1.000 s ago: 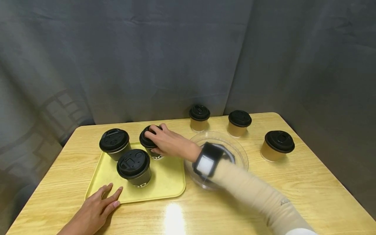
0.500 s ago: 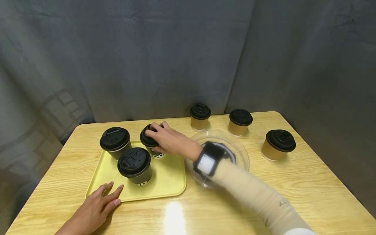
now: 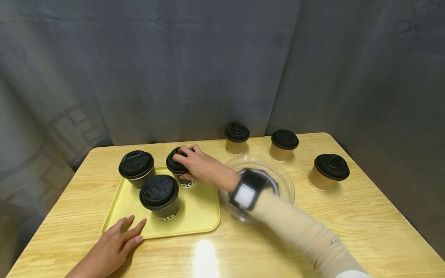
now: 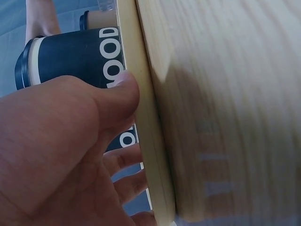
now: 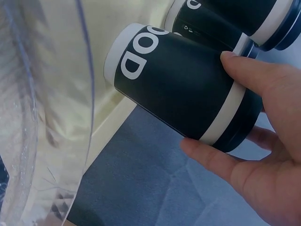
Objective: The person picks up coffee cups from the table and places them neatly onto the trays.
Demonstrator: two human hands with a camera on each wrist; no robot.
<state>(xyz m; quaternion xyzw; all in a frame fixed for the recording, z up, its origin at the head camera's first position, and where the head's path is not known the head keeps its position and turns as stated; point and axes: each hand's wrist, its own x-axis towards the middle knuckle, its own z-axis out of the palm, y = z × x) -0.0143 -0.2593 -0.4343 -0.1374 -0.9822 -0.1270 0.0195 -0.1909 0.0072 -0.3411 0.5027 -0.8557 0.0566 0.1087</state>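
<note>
My right hand (image 3: 205, 168) holds a black paper coffee cup (image 5: 174, 84) with a black lid, at the back of the yellow tray (image 3: 198, 218). In the right wrist view its thumb and fingers span the cup just below and around the lid, and the cup's white lettering shows near the base. My left hand (image 3: 109, 247) rests on the tray's front left corner, fingers spread, the thumb (image 4: 124, 96) along the rim. Two more lidded black cups stand upright on the tray, one at the back left (image 3: 136, 166) and one nearer the front (image 3: 160, 197).
A round clear plastic container (image 3: 286, 185) lies beside the tray, partly hidden under my right forearm. Three brown cups with black lids stand beyond it: one at the back (image 3: 236, 139), one right of that (image 3: 283, 144) and one farther right (image 3: 326, 173). A grey curtain (image 3: 194, 77) hangs behind the wooden table.
</note>
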